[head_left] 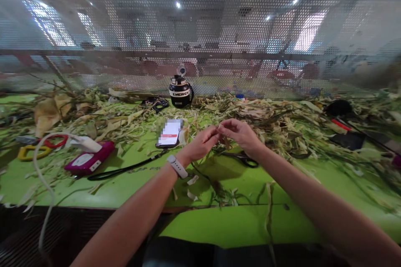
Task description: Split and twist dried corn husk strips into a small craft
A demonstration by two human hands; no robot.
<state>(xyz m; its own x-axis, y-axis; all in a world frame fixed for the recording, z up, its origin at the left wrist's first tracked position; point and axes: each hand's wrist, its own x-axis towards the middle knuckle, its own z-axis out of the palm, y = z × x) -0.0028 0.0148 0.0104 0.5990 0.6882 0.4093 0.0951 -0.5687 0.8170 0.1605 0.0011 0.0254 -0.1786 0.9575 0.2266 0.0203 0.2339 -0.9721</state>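
My left hand [205, 139] and my right hand [239, 133] meet fingertip to fingertip above the green tabletop [200, 192]. Both are closed in a pinch. A small brownish piece shows between and just under the fingertips, too small to name; it resembles the dried husk strips around it. Black-handled scissors [249, 161] lie on the table below my right hand, partly behind it. To the left of my left hand rests a phone [171, 132] with a lit screen and a black wrist strap [125, 170]. Loose husk strips [263, 112] are heaped beyond my hands.
A black bottle [181, 91] with its lid up stands near the perforated screen [200, 29]. At left lie a magenta device [90, 158] with a white cable [40, 175], and yellow-handled [34, 153] and red-handled [56, 141] tools. Dark items [347, 137] lie at right.
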